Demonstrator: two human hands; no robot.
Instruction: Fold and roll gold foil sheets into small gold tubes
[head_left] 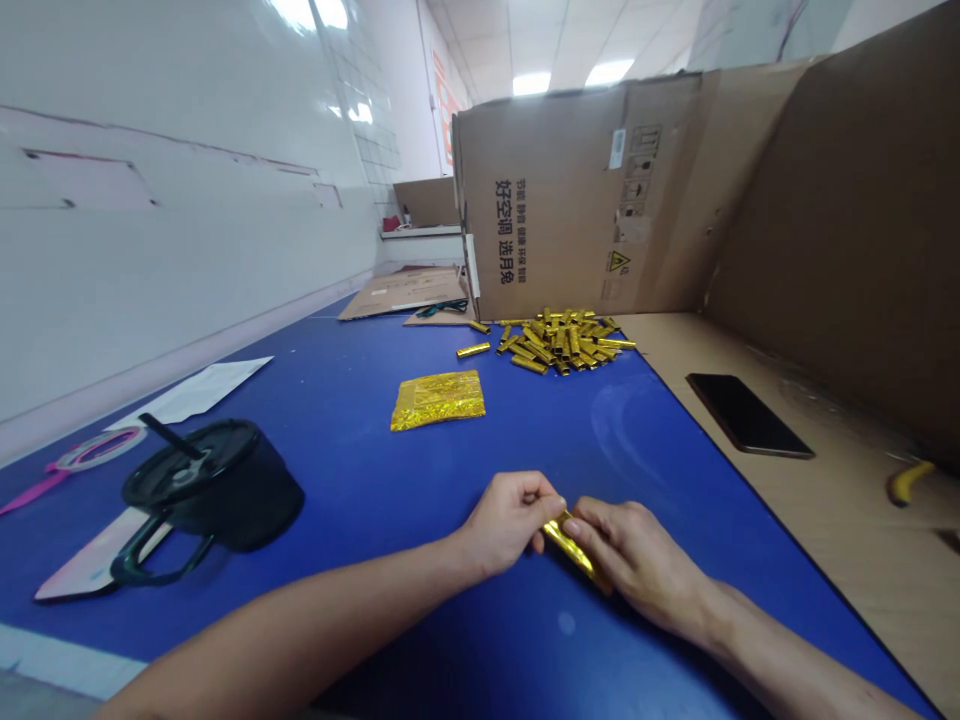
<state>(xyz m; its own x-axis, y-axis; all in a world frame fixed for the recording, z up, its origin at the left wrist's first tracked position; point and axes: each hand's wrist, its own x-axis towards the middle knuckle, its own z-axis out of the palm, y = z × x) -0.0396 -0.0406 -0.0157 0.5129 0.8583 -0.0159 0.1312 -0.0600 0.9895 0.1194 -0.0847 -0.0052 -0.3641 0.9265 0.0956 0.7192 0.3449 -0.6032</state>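
Note:
Between my two hands, low over the blue table (pixel 360 490), is a shiny gold foil strip (pixel 576 556), rolled or folded lengthwise. My left hand (pixel 511 518) pinches its far end with thumb and fingertips. Along its right side, my right hand (pixel 637 550) is closed around the strip, thumb near the far end. Fingers hide part of it. Farther off lies a flat stack of gold foil sheets (pixel 439 400). Behind that is a heap of short gold foil tubes (pixel 562 342), with a single gold tube (pixel 472 350) lying to its left.
A dark lidded mug (pixel 225 490) with a straw stands at left, near a tape roll (pixel 101 448), white paper (pixel 202 390) and a flat pale item (pixel 97 560). A cardboard box (pixel 555 210) walls the back. A phone (pixel 746 415) lies on cardboard at right.

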